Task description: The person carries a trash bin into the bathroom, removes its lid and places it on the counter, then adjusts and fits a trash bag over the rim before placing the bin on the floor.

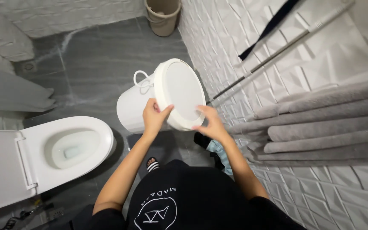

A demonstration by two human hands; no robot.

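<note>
We're looking straight down at a round white lid (182,93), plain and smooth with a raised rim, tipped up on edge so its flat face turns toward us. The left hand (154,117) has its fingers curled over the lid's lower left rim, thumb pressed on the face, a firm hold. The right hand (209,123) sits on the lower right rim with fingers spread and only lightly bent, fingertips touching the edge; whether it truly clamps the rim we cannot tell. The lid hangs in the air above the floor, right in front of a white bin (135,106) that stands just behind it.

The bin's mouth and right side are hidden by the lid, and a thin white wire loop at its top shows only in part. One sandalled foot (151,164) peeks out beneath the arms; something black and pale blue (214,149) under the right forearm is hard to make out.

To the left, a white toilet (64,149) stands with its seat lid raised. Grey towels (320,123) are stacked at the right against the white textured wall (218,38), where a metal pole (277,51) leans. A beige bucket (162,17) stands far up on the grey floor (94,55).
</note>
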